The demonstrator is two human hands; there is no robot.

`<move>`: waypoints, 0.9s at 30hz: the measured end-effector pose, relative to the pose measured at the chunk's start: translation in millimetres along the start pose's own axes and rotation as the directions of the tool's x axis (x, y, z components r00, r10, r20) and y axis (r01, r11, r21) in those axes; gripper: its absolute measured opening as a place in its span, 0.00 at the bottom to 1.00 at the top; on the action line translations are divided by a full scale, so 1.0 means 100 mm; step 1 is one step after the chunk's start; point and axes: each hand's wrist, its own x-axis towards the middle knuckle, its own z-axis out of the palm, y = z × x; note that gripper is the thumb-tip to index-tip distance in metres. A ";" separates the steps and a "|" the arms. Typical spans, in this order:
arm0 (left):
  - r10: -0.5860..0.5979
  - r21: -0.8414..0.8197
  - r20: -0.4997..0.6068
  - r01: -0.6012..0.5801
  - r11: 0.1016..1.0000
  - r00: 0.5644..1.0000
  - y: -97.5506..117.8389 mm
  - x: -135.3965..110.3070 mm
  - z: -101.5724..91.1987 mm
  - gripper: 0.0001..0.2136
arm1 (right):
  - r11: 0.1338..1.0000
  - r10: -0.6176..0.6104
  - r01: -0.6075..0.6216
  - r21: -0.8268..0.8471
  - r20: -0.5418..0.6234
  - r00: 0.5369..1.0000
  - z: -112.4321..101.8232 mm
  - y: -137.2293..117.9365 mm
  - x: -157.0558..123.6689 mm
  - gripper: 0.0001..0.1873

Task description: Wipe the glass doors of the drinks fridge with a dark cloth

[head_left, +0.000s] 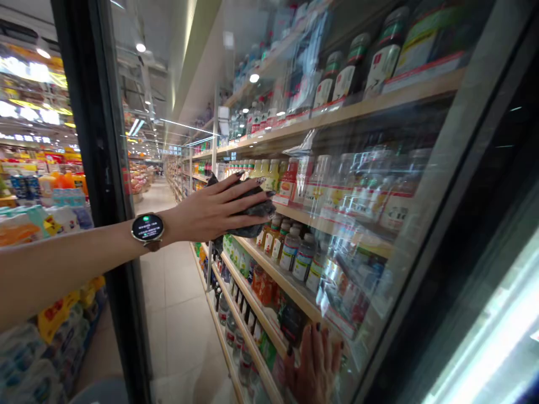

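Note:
My left hand point(227, 205), a round smartwatch point(147, 228) on its wrist, reaches in from the left with the palm pressed toward a glass door pane point(261, 129). Under its fingers is a crumpled dark grey cloth point(256, 210), pinned between hand and glass. Low on the pane, a dim hand with dark nails that looks like my right hand point(314, 359) lies flat, its fingers upright and slightly apart. I see no object in it. Glare veils it, and its wrist runs out of the frame at the bottom.
Through the glass, wooden shelves point(286, 283) carry rows of drink bottles point(303, 261). The door's black frame point(99, 168) stands at left, with another dark edge point(442, 269) at right. Beyond it are a tiled aisle point(181, 292) and stacked packaged goods point(63, 314).

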 end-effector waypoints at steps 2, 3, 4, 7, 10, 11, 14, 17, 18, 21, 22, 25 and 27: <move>-0.021 -0.008 -0.018 0.021 1.000 1.000 0.14 0.04 0.07 0.32 | 1.000 -0.009 0.009 -0.002 -0.007 1.000 0.02 0.00 0.00 0.41; 0.025 -0.035 -0.012 -0.025 0.999 1.000 0.26 0.04 0.13 0.30 | 1.000 -0.011 0.011 -0.003 -0.010 1.000 0.02 0.00 0.01 0.41; 0.103 -0.073 -0.003 -0.103 0.992 0.995 0.39 0.02 0.19 0.28 | 1.000 -0.008 0.008 -0.004 -0.012 1.000 0.02 0.00 0.02 0.40; 0.369 -0.191 0.045 -0.355 0.915 0.928 0.74 -0.02 0.31 0.24 | 1.000 0.001 -0.001 0.011 -0.006 1.000 -0.03 -0.04 0.06 0.40; 0.419 -0.259 0.136 -0.376 0.890 0.898 0.85 0.10 0.33 0.27 | 0.993 0.068 -0.066 0.097 -0.017 0.998 -0.18 -0.14 0.26 0.39; 0.401 -0.266 0.151 -0.353 0.897 0.903 0.84 0.18 0.32 0.28 | 0.986 0.092 -0.084 0.145 -0.046 0.995 -0.25 -0.19 0.39 0.40; 0.377 -0.235 0.049 -0.357 0.904 0.925 0.77 0.47 0.30 0.31 | 0.964 0.089 -0.028 0.264 -0.221 0.971 -0.48 -0.32 1.00 0.43; 0.391 -0.159 -0.131 -0.409 0.899 0.911 0.75 0.66 0.35 0.24 | 0.964 -0.016 0.104 0.246 -0.336 0.942 -0.58 -0.34 1.77 0.47; 0.370 -0.133 -0.175 -0.395 0.909 0.912 0.76 0.68 0.37 0.21 | 0.963 -0.058 0.140 0.229 -0.330 0.942 -0.56 -0.31 1.98 0.49; 0.252 -0.056 -0.277 -0.277 0.959 0.927 0.77 0.64 0.43 0.13 | 0.951 -0.156 0.220 0.219 -0.276 0.949 -0.41 -0.21 2.35 0.55; 0.210 -0.032 -0.305 -0.230 0.973 0.929 0.76 0.60 0.43 0.12 | 0.944 -0.176 0.242 0.226 -0.276 0.945 -0.35 -0.19 2.37 0.56; 0.137 0.020 -0.339 -0.139 0.990 0.931 0.69 0.45 0.38 0.11 | 0.926 -0.243 0.309 0.215 -0.286 0.927 -0.25 -0.12 2.28 0.56; 0.122 0.046 -0.301 -0.113 0.992 0.946 0.61 0.33 0.31 0.16 | 0.896 -0.353 0.399 0.193 -0.235 0.906 -0.29 -0.02 2.25 0.49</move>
